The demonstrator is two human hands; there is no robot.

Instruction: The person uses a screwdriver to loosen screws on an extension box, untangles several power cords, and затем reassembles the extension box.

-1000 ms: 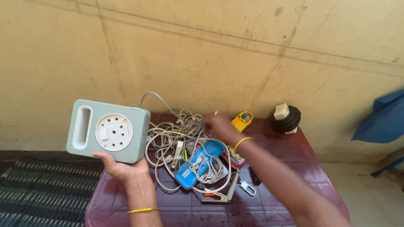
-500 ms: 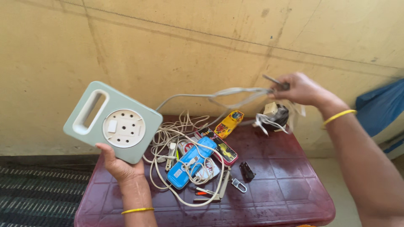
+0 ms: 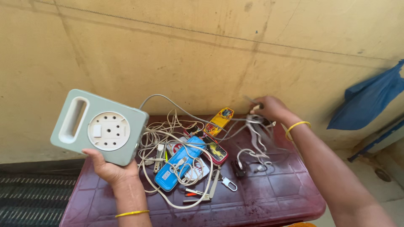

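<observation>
Against a stained yellow wall (image 3: 202, 46), I see my left hand (image 3: 111, 168) cupping the grey extension box (image 3: 99, 126) from beneath, fingers curled under it. My right hand (image 3: 269, 108) pinches its grey cord (image 3: 176, 105) above the maroon table (image 3: 273, 189), cable clutter (image 3: 185, 155) between.

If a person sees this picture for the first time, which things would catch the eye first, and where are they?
Most striking is the pale green, rounded plastic extension box with a white round socket face, held up at the left by the left hand. Its grey cable runs right to the right hand, which grips it near the wall. Between them, a tangle of white cords lies over a blue oblong case on the dark red plastic table.
</observation>
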